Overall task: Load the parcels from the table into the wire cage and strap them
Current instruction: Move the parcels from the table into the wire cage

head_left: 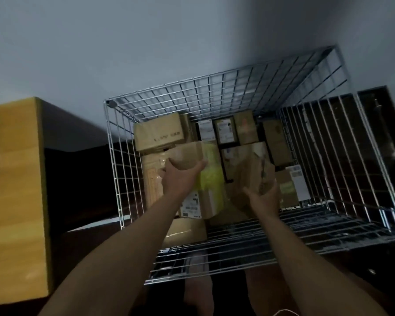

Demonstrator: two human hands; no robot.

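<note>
Many parcels (225, 131) sit in the wire cage (214, 92).
Left hand (183, 176) grips a yellow box (211, 172), right hand (263, 197) clutches a brown parcel (251, 169); no strap yet, I think.

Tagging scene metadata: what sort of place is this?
Probably a dim parcel storeroom or dispatch corner: a wire cage packed with labelled cardboard parcels, a wooden table at left, a plain wall behind. The left hand grips a yellow-taped parcel, the right hand a brown parcel.
</note>
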